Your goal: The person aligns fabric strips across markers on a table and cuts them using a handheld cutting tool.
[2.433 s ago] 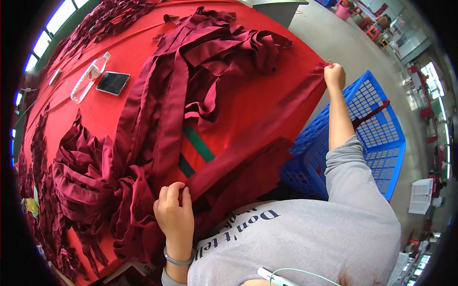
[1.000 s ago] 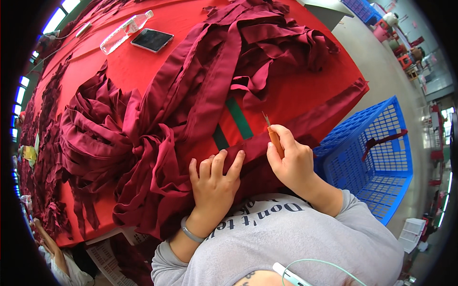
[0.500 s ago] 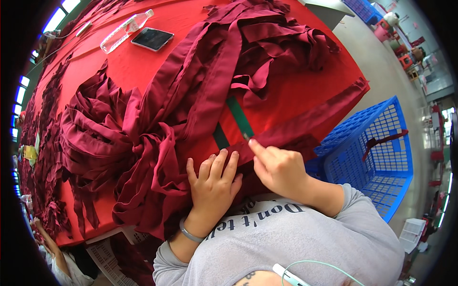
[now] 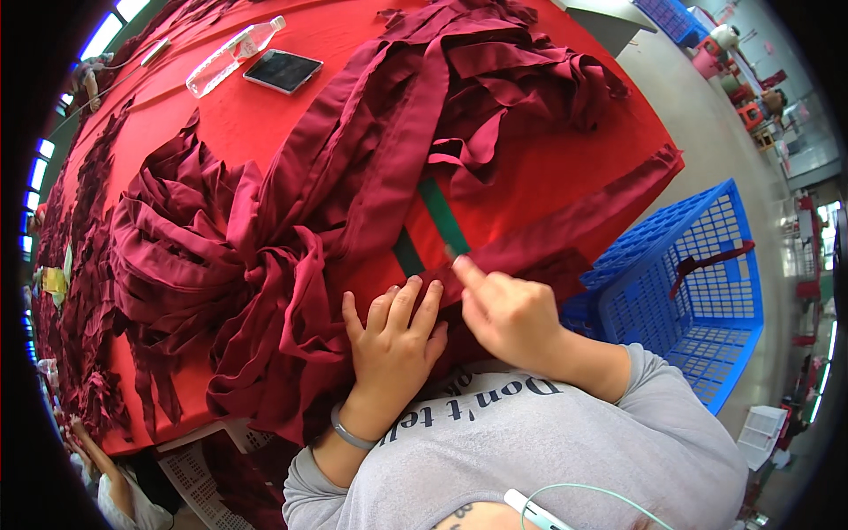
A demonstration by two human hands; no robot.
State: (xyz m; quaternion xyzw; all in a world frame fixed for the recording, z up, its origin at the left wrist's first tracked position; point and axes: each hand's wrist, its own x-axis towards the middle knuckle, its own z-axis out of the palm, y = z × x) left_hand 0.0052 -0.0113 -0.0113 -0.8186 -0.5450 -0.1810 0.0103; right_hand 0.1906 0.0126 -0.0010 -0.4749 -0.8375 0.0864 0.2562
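The red-covered table [image 4: 548, 190] filled most of the view, heaped with maroon fabric strips [image 4: 265, 247] that ran from a knotted pile on the person's left to a long band along the near edge. Beside the table on the person's right stood a blue plastic crate [image 4: 707, 291]; its mesh floor looked bare, with only a dark red handle crossing its top. A green strip [image 4: 442, 216] lay on the red cloth just beyond the hands. The left hand [image 4: 393, 340] lay flat, fingers spread, pressing the maroon band [image 4: 565, 230] at the table edge, gripping nothing. The right hand [image 4: 508, 309] was loosely curled with its forefinger stretched onto the band, touching it near the green strip; whether it pinched anything could not be told. Farther off lay a dark phone [image 4: 283, 71] and a clear plastic bottle [image 4: 231, 57]. Compared with half a second before, both hands sat in nearly the same places, the right forefinger edging slightly along the band.
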